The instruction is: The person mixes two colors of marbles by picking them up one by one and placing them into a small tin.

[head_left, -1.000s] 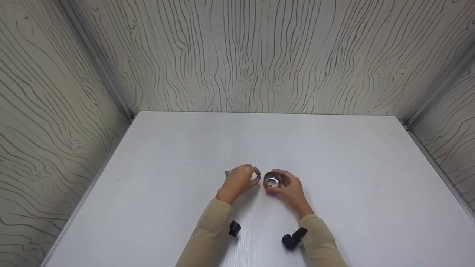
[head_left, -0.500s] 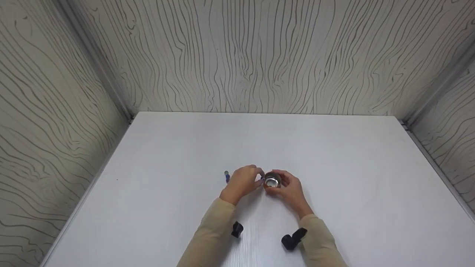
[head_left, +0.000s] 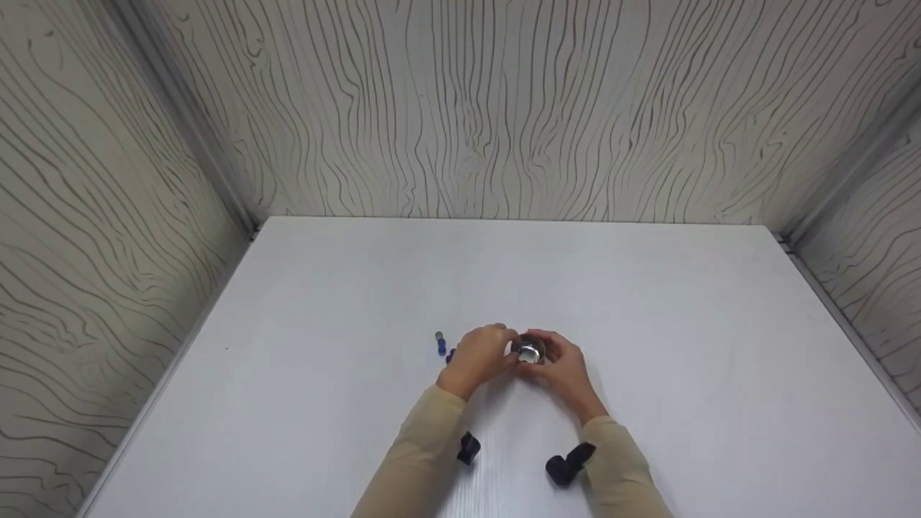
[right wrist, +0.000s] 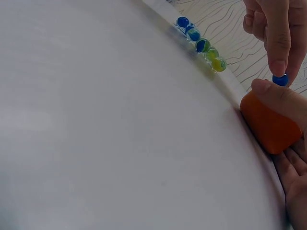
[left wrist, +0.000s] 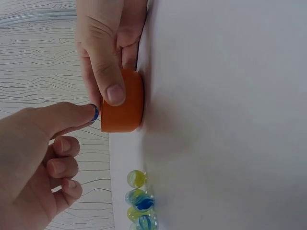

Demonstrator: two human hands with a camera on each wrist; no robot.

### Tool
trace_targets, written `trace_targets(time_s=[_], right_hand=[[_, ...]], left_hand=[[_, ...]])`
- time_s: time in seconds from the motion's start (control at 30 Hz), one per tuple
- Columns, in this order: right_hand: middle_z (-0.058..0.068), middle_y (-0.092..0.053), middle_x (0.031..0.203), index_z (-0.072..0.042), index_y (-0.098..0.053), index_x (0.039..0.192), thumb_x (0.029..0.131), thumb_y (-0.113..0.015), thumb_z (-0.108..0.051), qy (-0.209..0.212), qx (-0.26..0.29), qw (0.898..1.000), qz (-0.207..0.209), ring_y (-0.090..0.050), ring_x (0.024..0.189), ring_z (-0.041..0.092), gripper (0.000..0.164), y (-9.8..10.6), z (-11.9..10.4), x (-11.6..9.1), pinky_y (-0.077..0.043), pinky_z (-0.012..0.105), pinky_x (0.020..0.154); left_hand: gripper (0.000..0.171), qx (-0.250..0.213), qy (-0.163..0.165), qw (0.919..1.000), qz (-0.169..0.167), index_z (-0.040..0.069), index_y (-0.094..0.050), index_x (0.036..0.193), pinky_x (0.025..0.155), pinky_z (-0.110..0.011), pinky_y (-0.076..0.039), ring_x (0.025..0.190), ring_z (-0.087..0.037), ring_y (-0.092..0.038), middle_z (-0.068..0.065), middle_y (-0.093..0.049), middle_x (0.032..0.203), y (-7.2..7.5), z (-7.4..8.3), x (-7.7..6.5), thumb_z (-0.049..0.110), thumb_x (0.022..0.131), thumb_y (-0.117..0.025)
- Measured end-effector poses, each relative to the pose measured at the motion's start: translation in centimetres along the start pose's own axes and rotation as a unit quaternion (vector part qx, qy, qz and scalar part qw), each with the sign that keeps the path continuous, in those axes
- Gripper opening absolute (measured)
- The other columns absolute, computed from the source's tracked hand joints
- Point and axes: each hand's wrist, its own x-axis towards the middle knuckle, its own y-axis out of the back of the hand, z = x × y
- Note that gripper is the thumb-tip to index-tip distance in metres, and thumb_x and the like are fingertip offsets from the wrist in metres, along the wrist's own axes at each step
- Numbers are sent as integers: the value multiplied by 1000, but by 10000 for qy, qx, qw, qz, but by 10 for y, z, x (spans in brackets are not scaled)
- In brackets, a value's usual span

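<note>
My left hand (head_left: 476, 361) pinches a blue marble (right wrist: 280, 80) between thumb and finger at the mouth of a small cup. That cup is orange outside (left wrist: 125, 115) and shiny silver inside (head_left: 532, 351). It stands upright on the table, with my right hand (head_left: 567, 370) gripping its side, the thumb (left wrist: 109, 79) lying along the near wall. In the left wrist view the marble (left wrist: 94, 113) is mostly covered by the fingertip. Whether anything lies at the cup's bottom cannot be made out.
Several glass marbles (right wrist: 203, 45), blue, green and yellow, lie grouped on the white table (head_left: 324, 302) to the left of my left hand. Patterned walls (head_left: 468, 108) stand behind the table and at both sides. Black wrist cameras (head_left: 565, 467) hang by the sleeves.
My left hand has moved right, bringing the marble from beside the cup to its rim. More marbles on the table have come into view behind it. The right hand has stayed in place.
</note>
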Motion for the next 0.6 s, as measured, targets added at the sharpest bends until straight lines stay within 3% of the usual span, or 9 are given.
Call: trace_targets(time_s=[0.2, 0.6], right_hand=[[22, -61, 129, 4, -59, 123, 74, -78, 2, 63, 86, 9999, -102, -53, 130, 35, 52, 1, 0, -1, -37, 40, 113], [21, -63, 126, 3, -61, 121, 73, -79, 1, 133, 27, 9999, -65, -54, 128, 34, 52, 1, -1, 0, -39, 39, 111]], left_hand=[[9, 28, -16, 10000, 62, 14, -75, 92, 68, -26, -53, 71, -13, -63, -1, -71, 83, -2, 2, 0, 17, 84, -71], [12, 78, 203, 9997, -129, 14, -74, 96, 68, -29, -53, 73, -15, -64, -2, -71, 85, -3, 3, 2, 21, 87, -68]])
